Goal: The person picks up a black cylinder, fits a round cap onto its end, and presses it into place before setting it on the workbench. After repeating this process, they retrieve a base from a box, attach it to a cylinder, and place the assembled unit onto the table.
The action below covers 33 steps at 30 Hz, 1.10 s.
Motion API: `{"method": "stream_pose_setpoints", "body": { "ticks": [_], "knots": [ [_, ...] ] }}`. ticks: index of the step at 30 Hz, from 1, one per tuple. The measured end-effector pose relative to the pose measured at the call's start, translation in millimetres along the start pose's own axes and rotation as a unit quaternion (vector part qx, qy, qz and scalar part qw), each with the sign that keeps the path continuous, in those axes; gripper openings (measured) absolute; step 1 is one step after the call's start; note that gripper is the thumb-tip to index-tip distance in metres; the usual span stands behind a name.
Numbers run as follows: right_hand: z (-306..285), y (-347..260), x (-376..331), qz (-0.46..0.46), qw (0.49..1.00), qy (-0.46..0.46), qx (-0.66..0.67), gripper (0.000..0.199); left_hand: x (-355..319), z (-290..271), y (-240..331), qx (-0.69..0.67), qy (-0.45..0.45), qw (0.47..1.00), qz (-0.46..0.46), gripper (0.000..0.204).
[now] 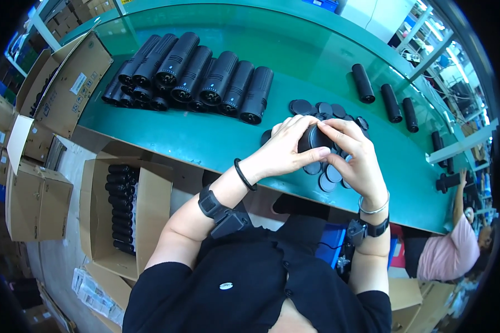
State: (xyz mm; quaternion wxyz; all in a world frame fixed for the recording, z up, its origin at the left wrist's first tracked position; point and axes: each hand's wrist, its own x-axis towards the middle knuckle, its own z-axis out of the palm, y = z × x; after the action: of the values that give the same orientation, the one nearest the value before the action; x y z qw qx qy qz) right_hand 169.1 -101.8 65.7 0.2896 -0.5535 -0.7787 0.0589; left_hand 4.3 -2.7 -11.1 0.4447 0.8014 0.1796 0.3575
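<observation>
Between my two hands, over the near edge of the green table, is a black cylindrical part (312, 139) with a round rim facing up and to the right. My left hand (286, 145) wraps round its left side, thumb stretched along the front. From the right, my right hand (354, 154) presses fingertips and thumb against its rim. Its far side and lower end are hidden by my fingers. Black round caps (326, 180) lie loosely scattered beneath and behind my hands, some partly covered by them.
Black ribbed cylinders (219, 79) are stacked at the table's back left. Several more cylinders (391, 103) lie at the right. An open carton (154, 213) of black cylinders stands below the front edge, another carton (72, 83) at far left. A person in pink (450, 252) works at right.
</observation>
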Motion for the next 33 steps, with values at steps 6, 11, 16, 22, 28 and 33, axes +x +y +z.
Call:
{"method": "stream_pose_setpoints", "body": {
  "ticks": [6, 11, 16, 22, 28, 33],
  "knots": [
    [5.3, -4.1, -2.3, 0.0, 1.0, 0.018, -0.002, 0.052, 1.4, -0.9, -2.6, -0.013, -0.013, 1.0, 0.005, 0.057],
    [8.1, -13.7, 3.2, 0.028, 0.999, 0.022, -0.028, 0.054, -1.7, -2.9, -2.5, 0.014, 0.004, 1.0, 0.013, 0.052],
    [14.7, 6.7, -0.4, 0.013, 0.995, 0.057, 0.086, 0.054, 8.6, -4.3, -0.1, -0.071, -0.007, 0.997, 0.036, 0.041],
    [41.3, 37.1, 2.2, 0.051, 0.926, 0.035, 0.373, 0.031, -4.1, -15.8, 11.4, -0.17, -0.06, 0.983, -0.042, 0.071],
    [32.5, 19.2, 6.1, 0.19, 0.848, -0.034, 0.494, 0.031, -3.7, -13.9, 10.2, -0.236, -0.045, 0.969, -0.06, 0.082],
    [39.7, 24.6, 14.7, 0.175, 0.848, -0.02, 0.5, 0.029, 3.6, -15.8, 5.8, -0.267, -0.033, 0.959, -0.085, 0.081]
  ]
}}
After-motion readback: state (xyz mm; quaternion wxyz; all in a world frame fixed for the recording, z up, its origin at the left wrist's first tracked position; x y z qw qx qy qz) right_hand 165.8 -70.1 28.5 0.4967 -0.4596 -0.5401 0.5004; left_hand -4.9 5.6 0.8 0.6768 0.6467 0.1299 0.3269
